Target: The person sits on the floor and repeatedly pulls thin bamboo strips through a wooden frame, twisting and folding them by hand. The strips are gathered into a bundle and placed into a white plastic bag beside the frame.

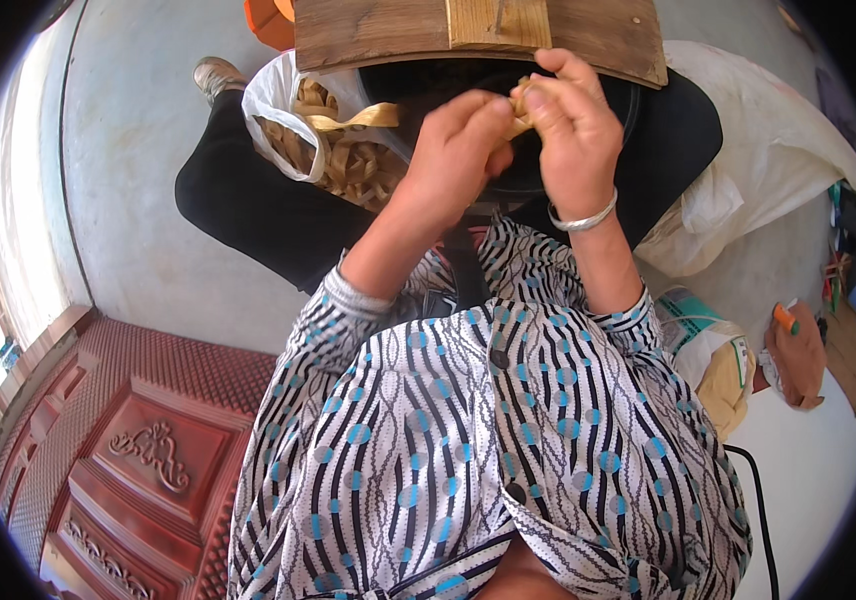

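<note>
Both of my hands come together over a dark round tub (533, 178) set between my knees. The fingers of my left hand (458, 150) are closed on a folded tan ribbon-like strip (519, 127). My right hand (580, 130), with a silver bangle at the wrist, pinches the same strip, its index finger raised a little. Fingers hide most of the piece. Left of them, a white plastic bag (266, 88) stands open, full of loose tan strips (353, 165). One wider, shiny strip (353, 119) lies across the bag's mouth.
A wooden board (378, 35) with a nailed block (470, 25) spans the tub's far side. A pale sack (738, 170) spreads to the right, above a bucket (688, 315). An orange object (268, 22) stands far left; a carved red-brown panel (148, 450) lies lower left.
</note>
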A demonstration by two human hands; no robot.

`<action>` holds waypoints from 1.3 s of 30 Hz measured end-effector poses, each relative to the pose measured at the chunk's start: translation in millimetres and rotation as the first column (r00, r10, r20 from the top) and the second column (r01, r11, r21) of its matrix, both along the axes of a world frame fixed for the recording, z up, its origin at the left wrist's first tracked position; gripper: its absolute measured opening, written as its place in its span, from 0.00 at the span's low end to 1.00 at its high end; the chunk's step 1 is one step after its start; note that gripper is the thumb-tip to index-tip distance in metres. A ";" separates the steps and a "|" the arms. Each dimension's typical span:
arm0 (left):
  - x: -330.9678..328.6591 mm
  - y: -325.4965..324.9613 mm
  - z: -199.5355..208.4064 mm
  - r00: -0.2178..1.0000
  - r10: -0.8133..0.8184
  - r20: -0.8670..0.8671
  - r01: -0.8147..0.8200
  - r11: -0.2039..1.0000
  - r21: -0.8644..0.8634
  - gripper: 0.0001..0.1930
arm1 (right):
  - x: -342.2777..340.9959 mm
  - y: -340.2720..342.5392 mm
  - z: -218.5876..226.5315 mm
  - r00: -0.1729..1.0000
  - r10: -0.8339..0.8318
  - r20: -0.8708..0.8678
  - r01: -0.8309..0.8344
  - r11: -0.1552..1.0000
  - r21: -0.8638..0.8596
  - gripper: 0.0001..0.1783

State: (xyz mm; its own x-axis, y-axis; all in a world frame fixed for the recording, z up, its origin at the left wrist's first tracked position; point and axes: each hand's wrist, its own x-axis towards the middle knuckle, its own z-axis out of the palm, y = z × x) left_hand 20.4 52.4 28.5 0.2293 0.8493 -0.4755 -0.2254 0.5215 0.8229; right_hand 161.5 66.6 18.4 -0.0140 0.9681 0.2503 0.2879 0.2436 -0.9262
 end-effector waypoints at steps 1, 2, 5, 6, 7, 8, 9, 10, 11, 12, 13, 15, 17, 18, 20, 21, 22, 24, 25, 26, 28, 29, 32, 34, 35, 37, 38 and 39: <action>-4.3 -10.7 4.5 0.999 -0.022 0.032 0.023 0.999 -0.026 0.13 | 4.2 4.7 -5.4 0.978 -0.061 -0.200 0.039 0.993 -0.113 0.08; -10.1 -22.3 6.3 0.997 -0.043 0.065 0.046 0.998 -0.051 0.13 | 9.0 5.2 -15.7 0.948 0.004 -0.319 -0.044 0.992 -0.120 0.08; -23.0 -36.6 -13.4 0.975 -0.015 -0.220 0.070 0.967 0.244 0.08 | 18.4 2.2 -29.6 0.800 0.116 -0.589 -0.320 0.912 -0.255 0.10; -27.1 -38.2 -21.2 0.901 0.069 -0.427 0.124 0.905 0.407 0.07 | 20.5 2.2 -26.0 0.719 -0.005 -0.695 -0.326 0.881 -0.343 0.13; -30.9 -36.8 -21.8 0.779 0.187 -0.598 0.219 0.814 0.539 0.06 | 27.8 6.8 -22.0 0.777 0.028 -0.629 -0.285 0.907 -0.311 0.16; -36.1 -34.8 -17.1 0.677 0.240 -0.695 0.331 0.745 0.579 0.05 | 32.2 10.2 -16.1 0.867 0.105 -0.487 -0.255 0.933 -0.254 0.17; -39.0 -32.5 -10.6 0.651 0.235 -0.722 0.383 0.720 0.579 0.06 | 36.1 12.1 -4.9 0.937 0.163 -0.310 -0.232 0.953 -0.198 0.18; -39.3 -28.0 -6.3 0.624 0.236 -0.745 0.437 0.685 0.583 0.07 | 40.7 11.9 10.7 0.955 0.259 -0.143 -0.288 0.924 -0.250 0.19; -39.5 -25.5 -4.8 0.596 0.238 -0.767 0.490 0.649 0.582 0.07 | 39.1 12.5 19.2 0.932 0.349 0.103 -0.324 0.925 -0.196 0.18; -38.8 -23.6 -4.8 0.604 0.237 -0.761 0.489 0.644 0.588 0.07 | 34.1 8.8 24.7 0.907 0.392 0.153 -0.352 0.907 -0.232 0.16; -37.4 -20.3 -3.4 0.621 0.225 -0.751 0.489 0.638 0.596 0.07 | 30.4 6.1 29.6 0.878 0.435 0.199 -0.377 0.886 -0.269 0.15; -35.7 -13.4 0.6 0.652 0.199 -0.731 0.489 0.627 0.606 0.07 | 35.2 8.3 33.9 0.754 0.541 0.372 -0.414 0.832 -0.370 0.09; -39.9 -11.1 0.4 0.622 0.118 -0.774 0.565 0.616 0.549 0.06 | 41.4 6.9 24.2 0.724 0.576 0.379 -0.441 0.809 -0.389 0.08; -42.8 -11.2 0.2 0.605 0.080 -0.793 0.600 0.610 0.519 0.06 | 44.1 6.7 24.0 0.762 0.586 0.276 -0.424 0.773 -0.472 0.07; -48.2 -16.3 4.9 0.642 -0.104 -0.760 0.598 0.688 0.411 0.07 | 47.3 0.8 20.0 0.706 0.590 0.392 -0.494 0.807 -0.324 0.07; -49.8 -16.9 7.6 0.656 -0.189 -0.731 0.601 0.717 0.354 0.07 | 45.1 -0.4 22.1 0.678 0.581 0.450 -0.533 0.811 -0.244 0.07; -49.7 -16.2 8.8 0.651 -0.204 -0.731 0.601 0.727 0.332 0.09 | 44.1 -1.8 28.7 0.672 0.478 0.565 -0.514 0.851 -0.108 0.08; -45.2 -9.8 12.1 0.708 -0.276 -0.650 0.592 0.734 0.333 0.10 | 29.7 3.5 42.3 0.641 0.393 0.659 -0.548 0.835 0.035 0.09; -42.9 -6.7 12.4 0.733 -0.312 -0.605 0.589 0.736 0.333 0.10 | 26.8 4.7 45.4 0.585 0.406 0.702 -0.605 0.795 0.045 0.09; -41.7 -4.6 9.5 0.759 -0.366 -0.538 0.578 0.759 0.299 0.11 | 23.5 5.3 47.9 0.530 0.418 0.738 -0.661 0.749 0.051 0.10; -39.6 1.7 -0.3 0.800 -0.457 -0.389 0.566 0.790 0.234 0.13 | 28.4 8.6 43.6 0.447 0.483 0.753 -0.662 0.745 -0.084 0.10; -41.2 4.5 -4.0 0.810 -0.503 -0.301 0.565 0.806 0.176 0.13 | 32.3 10.4 41.7 0.406 0.516 0.754 -0.658 0.738 -0.151 0.10; -47.4 3.2 -15.4 0.829 -0.549 -0.106 0.558 0.824 0.097 0.14 | 46.5 13.4 45.7 0.441 0.649 0.620 -0.662 0.702 -0.263 0.10; -44.3 4.6 -5.2 0.849 -0.523 -0.072 0.528 0.843 0.105 0.13 | 53.7 16.4 46.7 0.518 0.728 0.449 -0.651 0.676 -0.345 0.09; -43.7 7.4 -4.3 0.877 -0.480 -0.030 0.480 0.869 0.119 0.11 | 53.6 21.2 48.1 0.612 0.722 0.322 -0.601 0.690 -0.403 0.08; -46.6 21.2 4.4 0.891 -0.452 -0.027 0.453 0.887 0.092 0.11 | 53.8 27.1 50.3 0.772 0.633 0.060 -0.511 0.674 -0.533 0.08; -43.9 26.1 10.3 0.920 -0.388 -0.052 0.391 0.913 0.112 0.11 | 54.2 31.5 50.4 0.823 0.562 -0.080 -0.514 0.678 -0.525 0.09; -42.7 32.5 10.1 0.942 -0.334 -0.012 0.333 0.933 0.137 0.10 | 55.2 37.1 49.0 0.847 0.526 -0.072 -0.492 0.726 -0.482 0.10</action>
State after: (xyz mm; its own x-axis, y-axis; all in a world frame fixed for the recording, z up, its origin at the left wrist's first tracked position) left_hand -22.3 84.8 38.5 0.5153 0.7790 -0.3574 -0.0674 0.4525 0.8892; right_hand 216.7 103.7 67.4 -0.5380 0.8061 -0.2465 0.3102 -0.0826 -0.9471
